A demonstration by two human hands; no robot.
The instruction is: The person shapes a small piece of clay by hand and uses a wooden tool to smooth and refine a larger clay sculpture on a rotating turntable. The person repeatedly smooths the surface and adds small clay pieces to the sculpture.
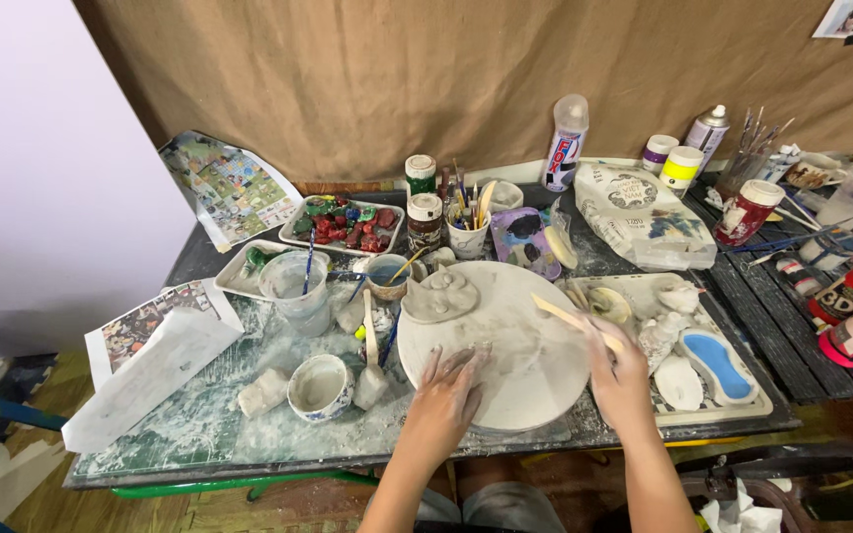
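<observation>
Step in hand, as judged: working clay on the round, clay-smeared grey turntable disc point(505, 345) at lower centre of frame. Left hand point(449, 395) lies flat on the disc's lower-left, fingers spread, gripping nothing. Right hand point(619, 380) at the disc's right edge is closed around a pale flat wooden modelling stick point(570, 318), angled up-left. A grey moulded clay piece point(438, 294) sits at the disc's upper-left. Next contact calls for steadying the disc.

bare middle of round clay slab point(505, 336) open, clay figure point(438, 296) behind, bowl point(319, 387) left, tray point(742, 410) right
</observation>
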